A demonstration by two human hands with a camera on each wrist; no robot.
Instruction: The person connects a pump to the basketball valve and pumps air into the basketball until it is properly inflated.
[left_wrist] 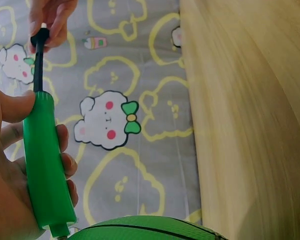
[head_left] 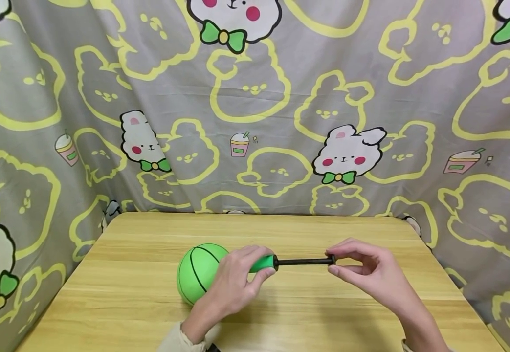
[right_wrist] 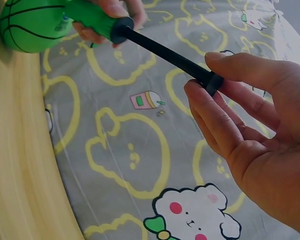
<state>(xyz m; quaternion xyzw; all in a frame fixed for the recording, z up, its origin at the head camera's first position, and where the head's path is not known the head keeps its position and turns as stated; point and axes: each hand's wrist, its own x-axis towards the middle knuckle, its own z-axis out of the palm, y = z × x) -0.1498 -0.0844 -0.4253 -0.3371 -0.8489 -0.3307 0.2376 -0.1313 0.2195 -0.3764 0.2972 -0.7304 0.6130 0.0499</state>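
A small green hand pump [left_wrist: 47, 160] with a black rod [head_left: 303, 262] is held level above the table, its rod drawn out to the right. My left hand [head_left: 239, 281] grips the green barrel, fingers wrapped around it. Thumb and fingertips of my right hand [head_left: 369, 269] pinch the black end cap [right_wrist: 212, 82] of the rod. Beside the left hand sits a green ball [head_left: 197, 271] with black lines, partly covered by that hand in the head view. The barrel's far end points at the ball, its nozzle close against it in the left wrist view.
Everything is over a light wooden table [head_left: 127, 244] with rounded back corners. A grey patterned curtain [head_left: 277, 166] with yellow outlines and white rabbits hangs behind the table and along its sides.
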